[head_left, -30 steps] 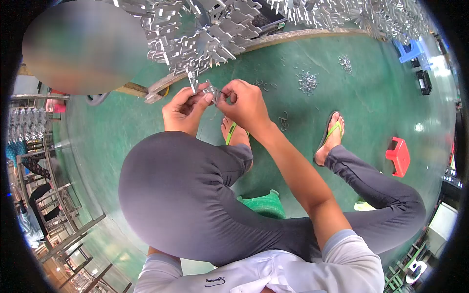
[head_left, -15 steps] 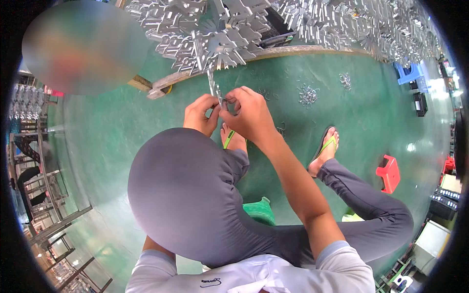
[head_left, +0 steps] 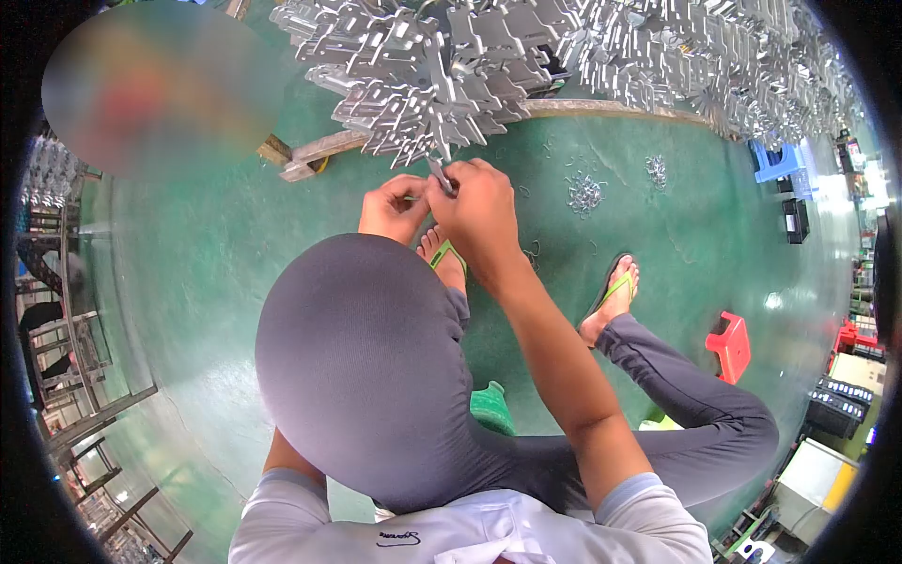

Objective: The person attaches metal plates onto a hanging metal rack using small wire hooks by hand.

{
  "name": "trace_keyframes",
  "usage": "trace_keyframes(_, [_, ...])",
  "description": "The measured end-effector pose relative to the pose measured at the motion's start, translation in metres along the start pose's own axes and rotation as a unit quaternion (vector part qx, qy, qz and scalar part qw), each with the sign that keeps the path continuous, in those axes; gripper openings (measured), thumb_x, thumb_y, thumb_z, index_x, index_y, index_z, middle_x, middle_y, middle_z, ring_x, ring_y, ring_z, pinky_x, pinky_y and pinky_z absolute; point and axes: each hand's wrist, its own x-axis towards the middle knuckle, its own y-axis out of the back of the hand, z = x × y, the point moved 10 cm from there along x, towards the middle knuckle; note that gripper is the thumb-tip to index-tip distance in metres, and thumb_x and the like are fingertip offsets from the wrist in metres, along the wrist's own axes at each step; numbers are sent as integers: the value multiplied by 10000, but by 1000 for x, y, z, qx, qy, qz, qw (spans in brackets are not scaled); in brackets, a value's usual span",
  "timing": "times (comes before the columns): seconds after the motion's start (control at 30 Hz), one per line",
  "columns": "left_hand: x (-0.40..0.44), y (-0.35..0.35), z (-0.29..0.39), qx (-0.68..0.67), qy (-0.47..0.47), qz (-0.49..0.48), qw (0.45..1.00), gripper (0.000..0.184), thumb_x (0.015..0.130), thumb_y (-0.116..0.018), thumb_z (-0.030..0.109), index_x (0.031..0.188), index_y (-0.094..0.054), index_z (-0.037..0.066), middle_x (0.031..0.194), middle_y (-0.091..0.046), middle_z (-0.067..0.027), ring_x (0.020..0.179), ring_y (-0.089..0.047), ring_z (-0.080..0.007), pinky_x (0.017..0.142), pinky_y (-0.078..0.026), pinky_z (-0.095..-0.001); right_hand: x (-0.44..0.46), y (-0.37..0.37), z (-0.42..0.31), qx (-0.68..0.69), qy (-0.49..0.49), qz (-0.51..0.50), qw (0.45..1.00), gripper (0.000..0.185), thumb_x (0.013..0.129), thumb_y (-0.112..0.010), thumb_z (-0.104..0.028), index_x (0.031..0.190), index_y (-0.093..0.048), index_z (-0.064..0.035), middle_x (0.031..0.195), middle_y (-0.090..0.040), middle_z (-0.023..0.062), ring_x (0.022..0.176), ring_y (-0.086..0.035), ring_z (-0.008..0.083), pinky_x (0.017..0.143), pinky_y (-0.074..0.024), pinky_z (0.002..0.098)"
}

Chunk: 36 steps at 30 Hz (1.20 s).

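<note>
A large hanging cluster of flat silver metal parts (head_left: 423,80) fills the top middle of the head view. Just below it, my right hand (head_left: 481,216) has its fingers closed around a thin metal piece (head_left: 440,176) that reaches up toward the cluster. Whether this piece is joined to the cluster I cannot tell. Close against it on the left is my left hand (head_left: 390,209), with thumb and fingers curled together. Anything in that pinch is too small or hidden to make out. Both hands are above my foot in a green-strapped sandal (head_left: 449,252).
More hanging metal parts (head_left: 695,56) extend right, with a wooden beam (head_left: 329,148) below. Small metal bits lie in piles (head_left: 584,195) on the green floor. A red stool (head_left: 729,348) and blue stool (head_left: 778,162) stand at the right; metal racks (head_left: 85,329) line the left.
The metal piece is now mostly covered by my right hand, which has turned and closed further over it. My left hand stays beside it. The view has shifted slightly.
</note>
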Motion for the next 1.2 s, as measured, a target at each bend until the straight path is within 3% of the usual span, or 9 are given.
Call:
trace_keyframes(0.07, [4, 0, -29, -223, 183, 36, 957, 183, 962, -670, 49, 1102, -649, -67, 1094, -703, -141, 1050, -710, -274, 891, -592, -400, 4, -1, 1, 6, -6, -16, 1000, 228, 882, -706, -205, 848, -713, 20, 861, -672, 237, 780, -667, 443, 713, -532, 532])
trace_keyframes(0.17, [27, 0, -43, -430, 172, 18, 886, 240, 1009, -593, 75, 1175, -589, -99, 1161, -672, -182, 1164, -677, -324, 964, -585, -434, 9, 2, 4, -18, 12, -2, 1000, 228, 880, -707, -201, 862, -710, 26, 869, -673, 240, 806, -670, 445, 731, -526, 537])
trace_keyframes(0.3, [39, -9, -48, -397, 191, 4, 898, 257, 1048, -458, 18, 1266, -533, -96, 1295, -633, -251, 1236, -635, -381, 1080, -536, -468, 13, 11, 9, -30, 23, 1, 999, 237, 873, -714, -193, 887, -707, 43, 906, -687, 251, 833, -675, 446, 739, -525, 524])
trace_keyframes(0.43, [36, -24, -49, -369, 240, 5, 898, 249, 1071, -506, 70, 1234, -562, -109, 1248, -655, -261, 1185, -673, -359, 1035, -583, -418, 14, 23, 10, -69, 27, 9, 997, 243, 899, -735, -166, 825, -689, 62, 703, -668, 207, 615, -662, 360, 586, -475, 424])
trace_keyframes(0.53, [35, -35, -52, -365, 247, -15, 898, 243, 1040, -604, 96, 1198, -602, -89, 1184, -685, -242, 1110, -715, -337, 971, -619, -380, 10, 27, 29, -41, -27, 4, 999, 255, 876, -742, -224, 797, -709, 16, 694, -665, 231, 658, -669, 434, 629, -522, 502])
trace_keyframes(0.9, [28, -47, -46, -287, 266, -34, 920, 249, 941, -773, 133, 1077, -637, -26, 1043, -726, -163, 956, -761, -269, 859, -637, -323, 0, 38, 25, -71, -56, -28, 995, 224, 863, -748, -178, 827, -720, 42, 720, -669, 265, 696, -677, 448, 648, -533, 489])
trace_keyframes(1.03, [24, -50, -49, -294, 267, -23, 917, 194, 1025, -644, 136, 1127, -634, -29, 1100, -726, -159, 969, -757, -279, 845, -639, -355, -7, 35, 26, -43, -64, -50, 996, 203, 869, -736, -150, 852, -723, 51, 727, -666, 275, 705, -672, 456, 646, -532, 483])
trace_keyframes(1.13, [23, -57, -60, -323, 254, -27, 911, 238, 1061, -580, 168, 1203, -643, -12, 1146, -725, -144, 979, -743, -271, 845, -634, -386, -12, 35, 24, -29, -59, -48, 997, 181, 879, -725, -129, 839, -720, 47, 707, -673, 255, 679, -683, 432, 643, -536, 473])
trace_keyframes(1.2, [22, -60, -58, -323, 251, -50, 911, 301, 1043, -619, 205, 1276, -657, 17, 1181, -721, -124, 990, -726, -258, 857, -630, -400, -8, 41, 28, -23, -47, -32, 998, 200, 907, -735, -122, 845, -712, 66, 698, -700, 210, 665, -738, 303, 583, -529, 386])
